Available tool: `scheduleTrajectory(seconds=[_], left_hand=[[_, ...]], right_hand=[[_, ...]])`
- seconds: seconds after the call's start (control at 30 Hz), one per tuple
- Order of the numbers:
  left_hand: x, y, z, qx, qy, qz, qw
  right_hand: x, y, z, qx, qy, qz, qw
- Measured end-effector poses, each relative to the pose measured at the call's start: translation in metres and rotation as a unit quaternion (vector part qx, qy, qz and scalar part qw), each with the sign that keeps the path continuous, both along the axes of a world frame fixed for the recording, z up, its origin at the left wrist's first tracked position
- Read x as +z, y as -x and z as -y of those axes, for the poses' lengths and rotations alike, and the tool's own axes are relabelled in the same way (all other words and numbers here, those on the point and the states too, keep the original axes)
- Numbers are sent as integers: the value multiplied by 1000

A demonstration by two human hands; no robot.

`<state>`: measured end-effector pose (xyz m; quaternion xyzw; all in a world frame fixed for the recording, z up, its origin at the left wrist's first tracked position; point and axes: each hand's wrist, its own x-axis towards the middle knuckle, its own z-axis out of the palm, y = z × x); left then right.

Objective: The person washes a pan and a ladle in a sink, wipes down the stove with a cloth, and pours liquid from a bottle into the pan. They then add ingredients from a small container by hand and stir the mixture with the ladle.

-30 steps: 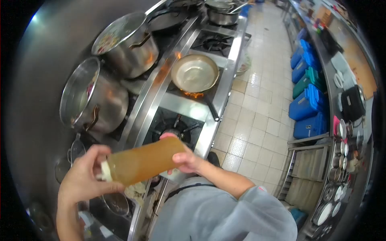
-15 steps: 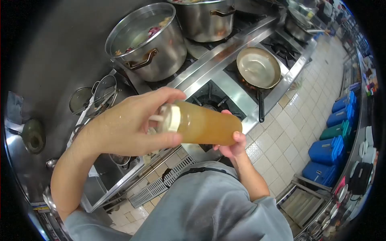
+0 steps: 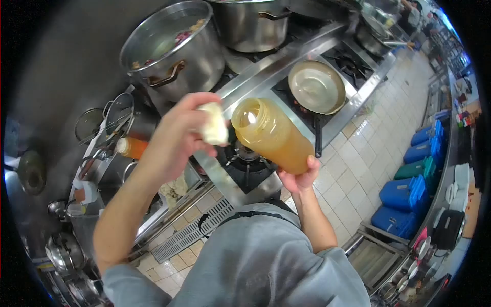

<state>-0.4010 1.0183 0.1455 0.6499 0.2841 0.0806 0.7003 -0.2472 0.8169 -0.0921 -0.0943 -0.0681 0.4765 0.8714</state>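
Note:
My right hand (image 3: 302, 178) is closed round the base of a clear squeeze bottle (image 3: 279, 140) of amber liquid. The bottle tilts with its uncovered mouth toward the upper left, above an unlit-looking burner (image 3: 248, 166). Just left of that mouth, my left hand (image 3: 179, 135) grips a whitish screw cap (image 3: 214, 124), blurred by motion and apart from the bottle. Beyond the bottle, a frying pan (image 3: 317, 88) with a shiny layer inside rests on another burner, its black handle pointing toward me.
Two large stockpots (image 3: 176, 56) stand at the back of the stove. On the left are an orange bottle (image 3: 134, 148), a crumpled cloth (image 3: 175, 191) and metal cookware. Blue bins (image 3: 404, 192) line the tiled floor on the right.
The cap has come off the bottle and moved left with my left hand. The bottle now tilts more upright, its mouth exposed. The view has shifted slightly.

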Motion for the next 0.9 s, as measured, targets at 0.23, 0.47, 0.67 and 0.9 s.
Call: scheduleTrajectory(seconds=[0.23,0.47,0.67,0.9], left_hand=[[-96,123,-23,184,292,179,921],[-192,273,30,383,290,138,866],[-235,356,93,500,279,91,815],[-254,416,147,594,249,-10,765]], right_hand=[[-24,-80,61,-131,136,49,981],[-35,-150,97,-203,231,39,951],[-59,-192,90,-266,339,46,901],[-67,-213,78,-308,408,80,856]])
